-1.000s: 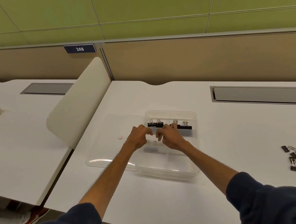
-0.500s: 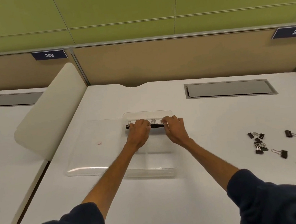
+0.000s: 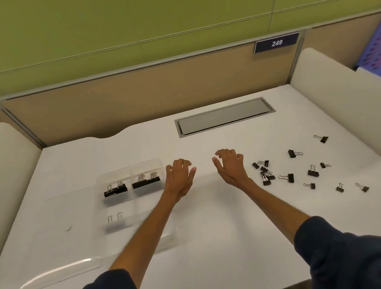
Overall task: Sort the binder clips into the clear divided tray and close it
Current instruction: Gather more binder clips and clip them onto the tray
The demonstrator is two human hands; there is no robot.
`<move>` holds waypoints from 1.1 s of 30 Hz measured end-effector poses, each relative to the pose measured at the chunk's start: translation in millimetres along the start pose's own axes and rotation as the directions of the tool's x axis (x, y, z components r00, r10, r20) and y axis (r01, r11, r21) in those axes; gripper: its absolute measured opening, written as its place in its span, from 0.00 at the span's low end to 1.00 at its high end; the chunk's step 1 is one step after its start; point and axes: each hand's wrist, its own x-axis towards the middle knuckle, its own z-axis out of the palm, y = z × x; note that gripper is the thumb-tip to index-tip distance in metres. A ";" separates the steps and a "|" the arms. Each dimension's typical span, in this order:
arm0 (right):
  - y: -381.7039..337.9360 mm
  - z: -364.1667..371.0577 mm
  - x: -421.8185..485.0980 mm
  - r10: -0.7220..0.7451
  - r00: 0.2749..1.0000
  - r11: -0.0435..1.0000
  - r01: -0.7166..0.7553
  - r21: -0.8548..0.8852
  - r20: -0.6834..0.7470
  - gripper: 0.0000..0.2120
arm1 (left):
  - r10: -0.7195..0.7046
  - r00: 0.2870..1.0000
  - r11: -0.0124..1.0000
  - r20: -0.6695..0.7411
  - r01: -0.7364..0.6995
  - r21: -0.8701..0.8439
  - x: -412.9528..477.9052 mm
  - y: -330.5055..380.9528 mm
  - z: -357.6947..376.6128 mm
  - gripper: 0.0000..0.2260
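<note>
Roughly a dozen loose binder clips (image 3: pixel 288 177) are scattered on the right half of the white table (image 3: pixel 216 224), well apart from the clear divided tray (image 3: pixel 144 161) at the left.

Tray contents: two large clips (image 3: pixel 115 190) are seen in the far-left compartment and two more (image 3: pixel 146 182) in the far-right. Wire handles (image 3: pixel 114 219) are shown in the near-left compartment, their clip body blurred. The lid (image 3: pixel 56 264) is laid open at the near left.

Hands: the left hand (image 3: pixel 180 177) and right hand (image 3: pixel 230 167) are held over bare table between tray and clips. The fingers are loosely curled and nothing is gripped by either.

Risks, as judged:
- The tight cluster (image 3: pixel 264 172) nearest the right hand appears interlocked by its handles. Several clips could be lifted together and dropped short, or sizes mixed in one compartment.
- Upright handles could be fouled by the lid at closing.
- The light tray could be shoved by the left forearm crossing its near-right corner.
</note>
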 end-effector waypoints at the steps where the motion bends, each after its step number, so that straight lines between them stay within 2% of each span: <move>1: 11.4 -5.0 -1.0 0.023 1.000 1.000 -0.023 -0.020 0.002 0.14 | 0.022 1.000 1.000 0.015 -0.022 -0.004 5.9 10.2 4.4 0.17; 12: 119.4 -58.1 -13.6 0.241 0.969 0.962 -0.245 -0.116 -0.046 0.13 | 0.181 0.967 0.983 0.177 -0.177 -0.041 55.8 114.4 44.2 0.16; 19: 182.6 -88.8 -24.8 0.292 0.955 0.942 -0.297 -0.157 -0.054 0.14 | 0.241 0.937 0.971 0.252 -0.235 -0.052 83.7 173.5 77.0 0.15; 25: 230.5 -110.2 -54.4 0.236 0.964 0.948 -0.257 -0.189 -0.125 0.14 | 0.325 0.904 0.945 0.278 -0.320 -0.064 104.5 227.3 100.5 0.12; 27: 242.6 -118.1 -63.3 0.259 0.956 0.942 -0.282 -0.184 -0.138 0.14 | 0.357 0.892 0.934 0.278 -0.347 -0.085 107.9 243.6 107.1 0.14; 30: 262.3 -125.2 -74.2 0.313 0.942 0.920 -0.332 -0.206 -0.121 0.10 | 0.389 0.888 0.921 0.245 -0.381 -0.083 112.1 268.4 118.1 0.26; 33: 273.1 -129.0 -79.0 0.349 0.933 0.914 -0.360 -0.189 -0.091 0.09 | 0.406 0.869 0.912 0.283 -0.406 -0.063 119.8 292.6 125.2 0.33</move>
